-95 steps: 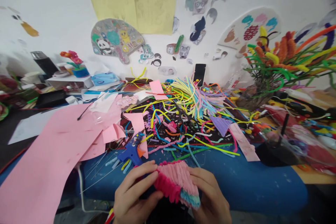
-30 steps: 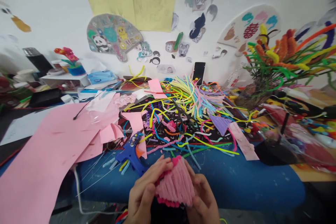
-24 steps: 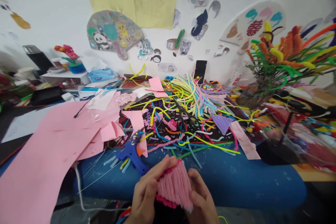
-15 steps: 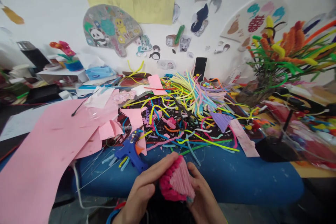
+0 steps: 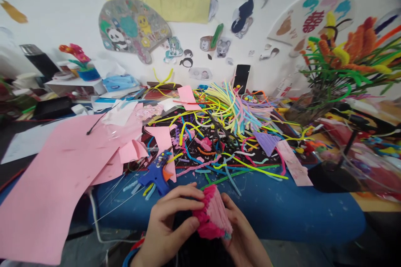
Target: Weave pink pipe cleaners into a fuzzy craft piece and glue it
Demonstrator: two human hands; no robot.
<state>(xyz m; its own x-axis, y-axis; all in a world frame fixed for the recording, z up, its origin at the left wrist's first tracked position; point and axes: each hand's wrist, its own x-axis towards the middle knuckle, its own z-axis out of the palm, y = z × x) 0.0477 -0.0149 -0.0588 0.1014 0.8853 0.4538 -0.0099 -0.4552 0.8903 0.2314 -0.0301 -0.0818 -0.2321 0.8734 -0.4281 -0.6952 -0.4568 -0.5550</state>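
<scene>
A fuzzy woven piece of pink and magenta pipe cleaners (image 5: 213, 215), with a bit of teal at its lower edge, sits at the bottom centre of the head view. My left hand (image 5: 164, 227) grips its left side, fingers curled over the magenta edge. On the other side, my right hand (image 5: 242, 235) closes round it from the right and below. Both hands hold it just in front of the blue table edge (image 5: 282, 212).
A blue glue gun (image 5: 154, 175) lies just beyond my left hand. Loose pipe cleaners (image 5: 232, 121) pile up mid-table, beside pink paper sheets (image 5: 62, 167). A black stand (image 5: 335, 177) and a vase of pipe-cleaner flowers (image 5: 328, 79) are at the right. A phone (image 5: 243, 78) leans on the wall.
The woven piece has been turned in my hands, from flat and wide to edge-on with the magenta side showing. Both hands stayed on it; the view shifted slightly.
</scene>
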